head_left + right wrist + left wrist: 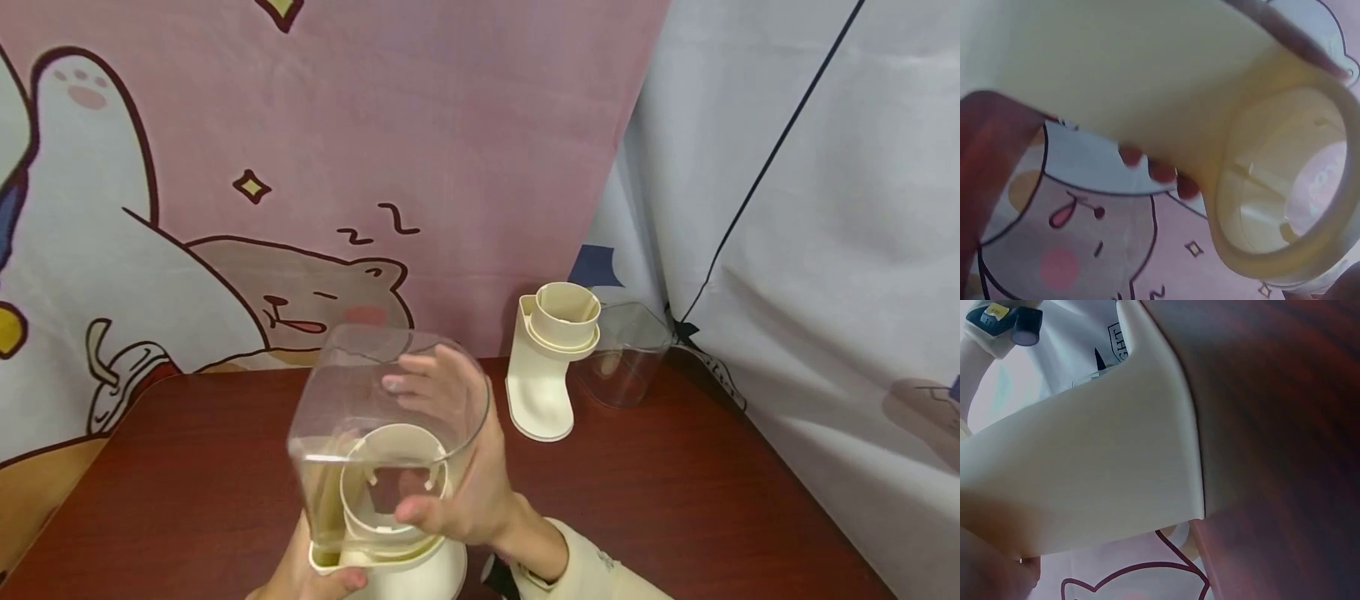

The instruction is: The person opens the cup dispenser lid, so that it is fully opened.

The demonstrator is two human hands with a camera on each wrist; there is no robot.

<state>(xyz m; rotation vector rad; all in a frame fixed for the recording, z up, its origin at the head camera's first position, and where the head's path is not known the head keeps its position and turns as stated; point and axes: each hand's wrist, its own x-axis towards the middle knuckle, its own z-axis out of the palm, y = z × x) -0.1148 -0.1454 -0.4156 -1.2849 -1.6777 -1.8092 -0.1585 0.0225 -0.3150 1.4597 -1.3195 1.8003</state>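
Note:
In the head view, my left hand (303, 562) grips a cream plastic stand (431, 575) from the left, its thumb over the front edge. A clear, rounded-square container (382, 396) sits over the stand's round collar (395, 429). My right hand (476, 467) holds this container from the right, thumb in front and fingers behind the clear wall. The right wrist view shows the stand's underside (1135, 81) and its hollow ring, with left fingertips (1160, 172) curled at the stand's edge. In the left wrist view, the stand's broad side (1104, 462) fills much of the frame.
A second cream stand (540, 396) with a round collar stands at the back of the brown table (187, 483). Beside it on the right is another clear container (633, 367). Behind the table hangs a pink printed cloth (480, 150); a pale cloth (825, 208) hangs along the right.

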